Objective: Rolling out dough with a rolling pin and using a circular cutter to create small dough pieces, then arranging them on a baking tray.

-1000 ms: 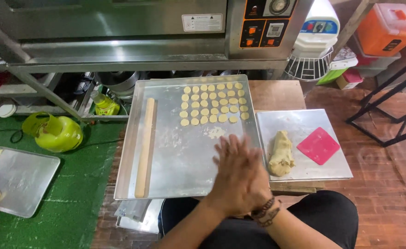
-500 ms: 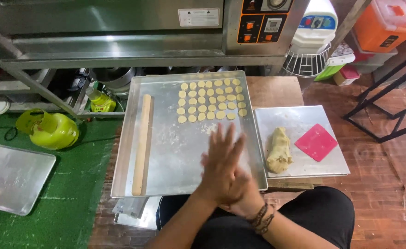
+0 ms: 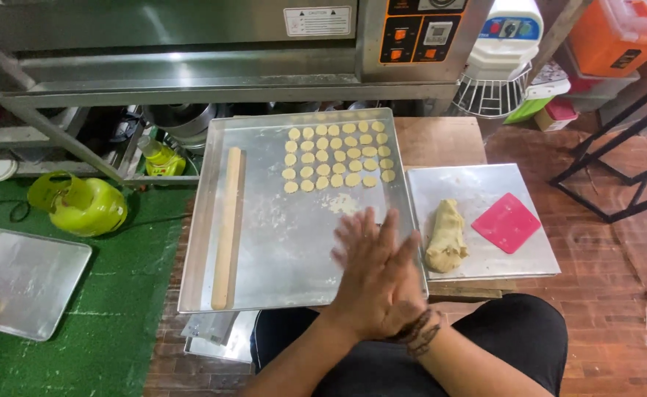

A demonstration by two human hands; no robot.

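Nearest the camera, the left hand [image 3: 364, 283] and right hand [image 3: 397, 276] are pressed palm to palm over the near right corner of the big metal tray [image 3: 264, 242], fingers straight and flat. Anything caught between the palms is hidden, so whether this grip carries a bit of dough I cannot tell. A beaded bracelet [image 3: 417, 334] rings the right wrist.

Just right of the hands, on the smaller tray [image 3: 485, 184], lies the dough lump [image 3: 445, 235], a fair chunk of it, with a pink scraper [image 3: 506, 223] beside it.

Out on the big tray, a wooden rolling pin [image 3: 228, 228] lies lengthwise along the left side, and a floury smear [image 3: 343, 203] sits mid-tray. Beyond that, the dough discs [image 3: 338, 156] stand in neat rows at the far right corner.

By my reading: a few rows laid, most of the tray bare, plenty of dough left, so early going.

Farthest off, the oven [image 3: 264, 44] spans the back.
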